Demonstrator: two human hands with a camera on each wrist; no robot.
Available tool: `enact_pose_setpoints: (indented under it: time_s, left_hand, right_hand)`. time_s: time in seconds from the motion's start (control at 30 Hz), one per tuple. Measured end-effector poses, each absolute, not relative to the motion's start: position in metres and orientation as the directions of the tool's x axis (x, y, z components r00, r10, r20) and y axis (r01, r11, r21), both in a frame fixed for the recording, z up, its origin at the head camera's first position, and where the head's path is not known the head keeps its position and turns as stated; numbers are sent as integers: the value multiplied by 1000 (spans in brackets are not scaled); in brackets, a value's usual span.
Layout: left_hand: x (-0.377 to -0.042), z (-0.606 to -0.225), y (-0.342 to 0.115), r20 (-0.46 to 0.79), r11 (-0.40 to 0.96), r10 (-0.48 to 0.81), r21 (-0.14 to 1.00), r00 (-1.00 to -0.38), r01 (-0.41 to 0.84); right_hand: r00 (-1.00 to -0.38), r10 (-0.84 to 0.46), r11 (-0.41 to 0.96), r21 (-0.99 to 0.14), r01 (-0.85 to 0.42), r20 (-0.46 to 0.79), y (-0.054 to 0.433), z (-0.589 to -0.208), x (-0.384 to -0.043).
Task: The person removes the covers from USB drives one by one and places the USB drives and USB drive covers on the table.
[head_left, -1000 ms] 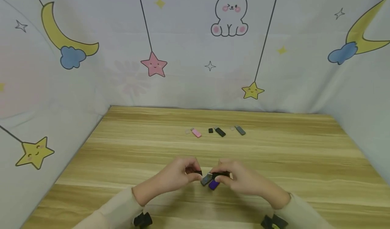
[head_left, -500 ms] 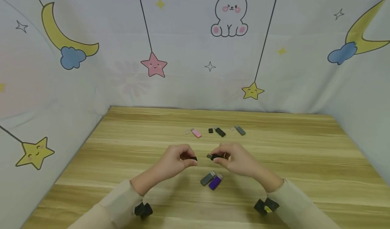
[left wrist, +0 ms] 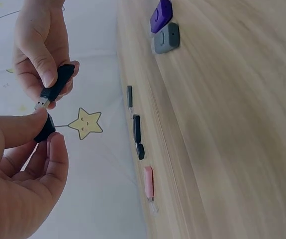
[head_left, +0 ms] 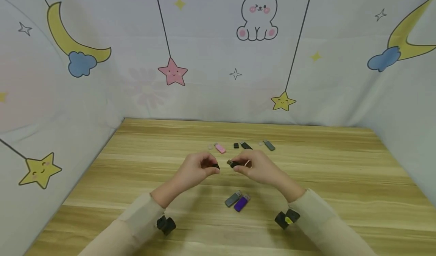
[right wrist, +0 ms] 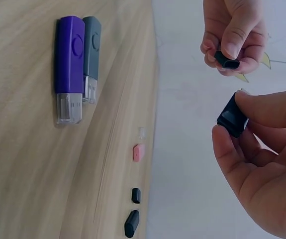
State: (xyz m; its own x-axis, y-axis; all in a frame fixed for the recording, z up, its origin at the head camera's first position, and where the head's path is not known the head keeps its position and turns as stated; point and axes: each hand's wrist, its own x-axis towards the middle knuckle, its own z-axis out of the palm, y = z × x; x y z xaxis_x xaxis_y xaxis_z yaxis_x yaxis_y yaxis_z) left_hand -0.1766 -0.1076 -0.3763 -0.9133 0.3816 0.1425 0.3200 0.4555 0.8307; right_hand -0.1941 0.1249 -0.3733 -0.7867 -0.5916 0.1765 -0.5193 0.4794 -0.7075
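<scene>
My left hand (head_left: 195, 170) pinches a small black cap (left wrist: 45, 130) between thumb and fingers; its hollow end faces the other hand. Opposite it, my right hand (head_left: 260, 167) grips a black USB flash drive (left wrist: 58, 82) by its body, the bare metal connector pointing left toward the cap. A short gap separates cap and connector in the head view. Both hands are raised above the table. Nearer the body lie a grey USB flash drive (head_left: 233, 199) and a purple USB flash drive (head_left: 242, 203), side by side, with clear caps over their connectors.
Along the back of the wooden table (head_left: 143, 142) lie a pink drive (head_left: 220, 148), another black drive (head_left: 246, 145) and a second grey drive (head_left: 269, 145). Beside them are a black cap (head_left: 236, 145) and clear caps (head_left: 210, 147). A printed cloth (head_left: 211, 104) hangs behind.
Both hands have moved forward, away from the body, carrying the black cap and black drive from over the grey and purple drives, which now show fully.
</scene>
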Motion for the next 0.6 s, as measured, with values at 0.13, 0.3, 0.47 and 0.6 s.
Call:
enact_pose_setpoints:
  time_s: [0.13,0.3,0.47,0.6]
  left_hand:
    - [-184,-379,-108,145,464,353,830,-924,308]
    - [-192,-380,-108,118,486,310,833,-943,264]
    - [-199,-380,-107,66,505,267,840,-961,199]
    - [-205,-384,-107,25,517,237,843,-971,148]
  right_hand:
    - [-800,-580,481,-726,-491,156,122,-374,-201]
    - [-815,-565,514,-718,-469,128,117,-376,-209]
    - [-824,-555,538,-707,-459,113,113,-381,-218]
    - [-844,-531,556,-722,-412,73,108,-388,-225]
